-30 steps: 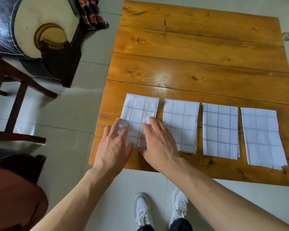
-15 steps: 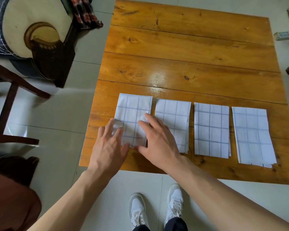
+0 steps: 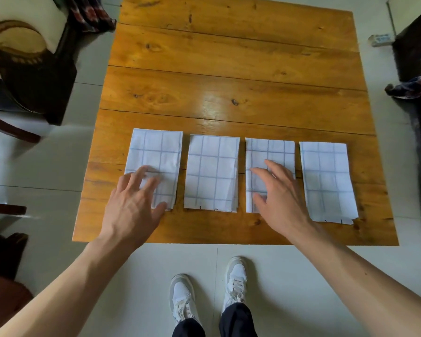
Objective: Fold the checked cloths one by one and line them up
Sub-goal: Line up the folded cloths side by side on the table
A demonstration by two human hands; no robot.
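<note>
Four white cloths checked with thin blue lines are laid flat, each folded into an upright rectangle: first cloth point(image 3: 156, 156), second cloth point(image 3: 212, 171), third cloth point(image 3: 269, 152), fourth cloth point(image 3: 326, 181), spaced side by side in a row.

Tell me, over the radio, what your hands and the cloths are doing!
Left hand open on first cloth. Right hand open over third cloth. Four folded in a row. Nothing blocking.

**Soft daylight, glare on the wood, blur at the fingers**

Even, bright light fills the scene. A white sheen sits on the wooden table point(image 3: 213, 103) mid-planks. The fingertips point(image 3: 141, 172) smear with motion blur. Straight edges bow toward the frame's borders, where detail softens.
</note>
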